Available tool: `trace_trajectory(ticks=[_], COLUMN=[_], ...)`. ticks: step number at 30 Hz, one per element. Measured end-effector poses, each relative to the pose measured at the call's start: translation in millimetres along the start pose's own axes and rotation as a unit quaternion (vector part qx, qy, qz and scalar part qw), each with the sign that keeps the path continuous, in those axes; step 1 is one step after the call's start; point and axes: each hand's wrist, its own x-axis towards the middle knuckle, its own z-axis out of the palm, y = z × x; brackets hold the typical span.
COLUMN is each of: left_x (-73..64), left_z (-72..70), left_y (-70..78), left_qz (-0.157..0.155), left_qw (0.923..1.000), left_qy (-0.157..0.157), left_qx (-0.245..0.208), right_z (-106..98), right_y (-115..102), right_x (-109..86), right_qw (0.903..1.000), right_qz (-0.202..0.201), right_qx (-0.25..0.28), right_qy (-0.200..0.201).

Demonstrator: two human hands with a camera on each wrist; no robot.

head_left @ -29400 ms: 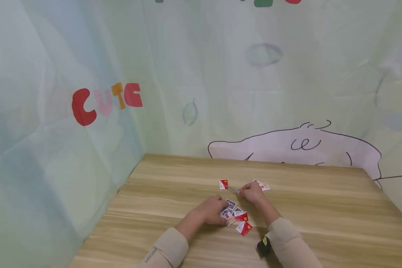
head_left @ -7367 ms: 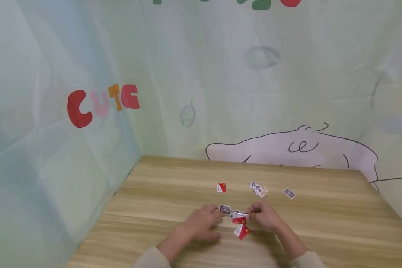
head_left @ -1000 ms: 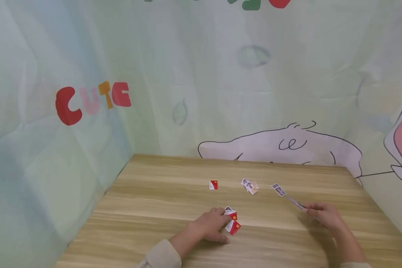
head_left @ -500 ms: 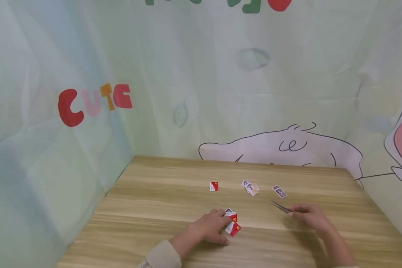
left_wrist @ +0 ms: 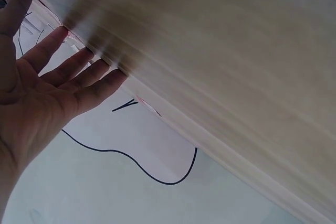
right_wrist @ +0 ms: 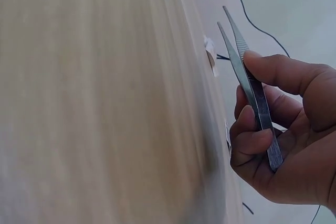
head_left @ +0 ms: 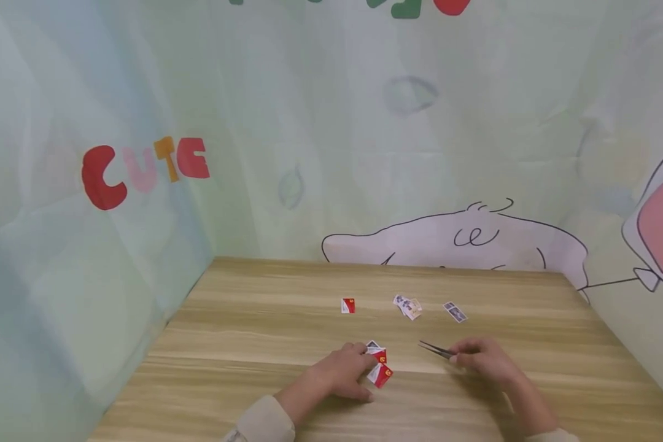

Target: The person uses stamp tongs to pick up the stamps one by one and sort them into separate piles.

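Note:
My right hand [head_left: 488,362] grips metal tweezers [right_wrist: 255,98] between thumb and curled fingers. Their tips stand apart with nothing between them, pointing left over the table. My left hand [head_left: 345,373] rests its fingertips on the table, fingers extended and spread in the left wrist view. Right at those fingertips lie a red-and-white card [head_left: 380,376], a second one above it partly covered by a finger, and a dark picture card [head_left: 372,345]. Farther back are a lone red-and-white card [head_left: 348,306], an overlapping cluster of pale picture cards [head_left: 407,306] and two dark picture cards [head_left: 455,312] end to end.
The wood-grain table [head_left: 243,344] reaches back to a pale printed cloth [head_left: 309,123] that hangs behind it and along its left side. Its far edge runs just beyond the rear cards.
Over the last second the tweezers left the dark cards at the back right and moved left and nearer. Earlier, dark cards lay by the left hand; two now lie at back right.

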Motion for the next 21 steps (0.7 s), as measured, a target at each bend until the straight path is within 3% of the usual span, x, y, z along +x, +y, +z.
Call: trace_trajectory(ticks=[8, 15, 21], left_x=[-2.3, -2.0, -1.0], left_z=[-2.3, -1.5, -1.9], left_y=[1.7, 0.6, 0.1], left_qz=[0.001, -0.001, -0.002], left_qw=[1.0, 1.0, 1.0], left_qy=[0.006, 0.006, 0.0], left_qx=[0.006, 0.004, 0.001], right_z=[9.2, 17.7, 22.5], right_y=[-9.6, -15.9, -16.6], right_x=[6.6, 13.5, 18.6], right_qw=[0.9995, 0.9977, 0.997], right_qz=[0.02, 0.003, 0.0], right_qx=[-0.011, -0.011, -0.007], right_qy=[-0.019, -0.066, -0.077])
